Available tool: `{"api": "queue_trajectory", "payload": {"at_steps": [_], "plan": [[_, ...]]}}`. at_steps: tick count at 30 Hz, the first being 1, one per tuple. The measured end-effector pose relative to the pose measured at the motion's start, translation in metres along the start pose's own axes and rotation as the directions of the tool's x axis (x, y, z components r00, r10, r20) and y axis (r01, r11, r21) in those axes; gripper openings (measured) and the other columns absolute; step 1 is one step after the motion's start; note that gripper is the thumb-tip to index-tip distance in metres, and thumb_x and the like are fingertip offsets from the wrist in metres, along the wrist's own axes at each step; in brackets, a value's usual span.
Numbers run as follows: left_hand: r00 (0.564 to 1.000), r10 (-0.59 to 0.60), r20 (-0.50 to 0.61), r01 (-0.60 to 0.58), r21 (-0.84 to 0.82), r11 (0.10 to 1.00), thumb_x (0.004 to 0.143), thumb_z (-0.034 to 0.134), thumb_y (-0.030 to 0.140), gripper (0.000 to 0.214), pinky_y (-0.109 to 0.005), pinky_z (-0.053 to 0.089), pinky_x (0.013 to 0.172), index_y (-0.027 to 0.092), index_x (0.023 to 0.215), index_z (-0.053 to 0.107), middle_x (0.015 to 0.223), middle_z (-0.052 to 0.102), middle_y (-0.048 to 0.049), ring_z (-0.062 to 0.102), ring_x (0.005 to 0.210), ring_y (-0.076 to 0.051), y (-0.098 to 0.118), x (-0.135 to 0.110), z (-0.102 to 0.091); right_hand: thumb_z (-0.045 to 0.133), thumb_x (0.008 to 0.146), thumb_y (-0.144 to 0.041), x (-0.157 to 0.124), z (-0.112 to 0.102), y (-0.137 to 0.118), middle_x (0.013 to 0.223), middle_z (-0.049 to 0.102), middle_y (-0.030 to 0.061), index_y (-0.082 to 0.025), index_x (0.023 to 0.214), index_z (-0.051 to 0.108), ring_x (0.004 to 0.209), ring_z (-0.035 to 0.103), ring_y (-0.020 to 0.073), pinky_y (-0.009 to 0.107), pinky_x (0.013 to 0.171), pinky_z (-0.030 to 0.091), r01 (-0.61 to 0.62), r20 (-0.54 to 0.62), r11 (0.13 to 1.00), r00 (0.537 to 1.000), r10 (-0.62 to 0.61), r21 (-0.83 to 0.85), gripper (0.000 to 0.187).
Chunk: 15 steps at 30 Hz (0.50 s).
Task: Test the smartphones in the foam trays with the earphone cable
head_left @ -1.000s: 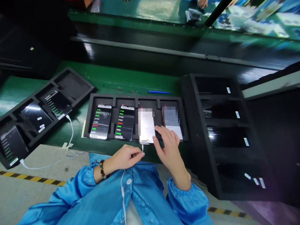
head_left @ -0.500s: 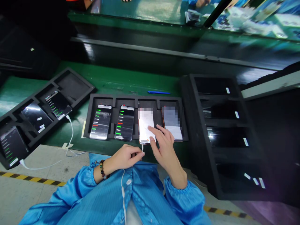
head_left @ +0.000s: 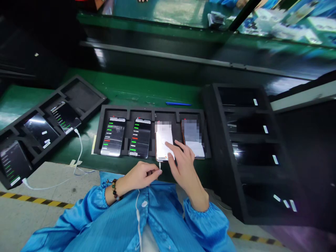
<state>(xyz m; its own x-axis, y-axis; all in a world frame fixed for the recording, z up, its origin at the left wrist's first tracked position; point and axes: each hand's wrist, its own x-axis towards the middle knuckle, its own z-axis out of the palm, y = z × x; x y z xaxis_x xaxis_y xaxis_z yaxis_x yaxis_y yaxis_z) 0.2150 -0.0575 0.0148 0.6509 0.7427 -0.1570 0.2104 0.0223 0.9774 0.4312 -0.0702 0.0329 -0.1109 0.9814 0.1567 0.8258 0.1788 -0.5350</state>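
In the head view, a phone with a bright white screen (head_left: 163,148) lies in the third slot of the black foam tray (head_left: 153,109) before me. My left hand (head_left: 141,175) is closed in a pinch on the white earphone cable (head_left: 160,165) at that phone's lower edge. The cable also hangs down my blue jacket. Above the lit screen, my right hand (head_left: 183,159) has its fingers apart, the index fingertip at the glass. Beside it lies a phone with a pale, partly blurred screen (head_left: 196,149). Two phones with dark test lists, one a left-end phone (head_left: 113,136) and its neighbour (head_left: 140,138), fill the other slots.
Left, an angled foam tray (head_left: 89,113) holds several phones, with white charging cables (head_left: 80,147). Right, a taller black tray (head_left: 236,190) holds dark phones with white labels. A blue pen (head_left: 178,103) lies behind the middle tray. Across the partition is another bench (head_left: 181,12).
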Motion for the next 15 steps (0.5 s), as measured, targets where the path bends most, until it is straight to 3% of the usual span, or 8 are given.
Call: {"api": "queue_trajectory", "payload": {"at_steps": [6, 15], "plan": [[1.0, -0.02, 0.019, 0.02, -0.008, 1.0, 0.11, 0.057, 0.038, 0.037, -0.021, 0.043, 0.055, 0.018, 0.082, 0.07, 0.054, 0.06, 0.0037, 0.057, 0.047, -0.01, 0.003, 0.0, -0.001, 0.04, 0.118, -0.028, 0.001, 0.006, -0.011, 0.153, 0.072, 0.0069, -0.036, 0.172, 0.045, 0.152, 0.056, 0.0327, 0.062, 0.128, 0.037, 0.093, 0.062, 0.995, 0.994, -0.094, 0.023, 0.055], [0.996, -0.084, 0.033, 0.086, -0.063, 0.994, 0.11, 0.058, 0.043, 0.038, -0.021, 0.044, 0.052, 0.018, 0.084, 0.07, 0.058, 0.063, 0.0027, 0.06, 0.045, -0.011, 0.003, 0.0, -0.001, 0.041, 0.119, -0.032, 0.0, 0.002, 0.001, 0.158, 0.07, 0.0055, -0.035, 0.167, 0.052, 0.153, 0.053, 0.0349, 0.06, 0.123, 0.039, 0.016, -0.001, 0.999, 1.0, -0.016, -0.029, 0.049]]}}
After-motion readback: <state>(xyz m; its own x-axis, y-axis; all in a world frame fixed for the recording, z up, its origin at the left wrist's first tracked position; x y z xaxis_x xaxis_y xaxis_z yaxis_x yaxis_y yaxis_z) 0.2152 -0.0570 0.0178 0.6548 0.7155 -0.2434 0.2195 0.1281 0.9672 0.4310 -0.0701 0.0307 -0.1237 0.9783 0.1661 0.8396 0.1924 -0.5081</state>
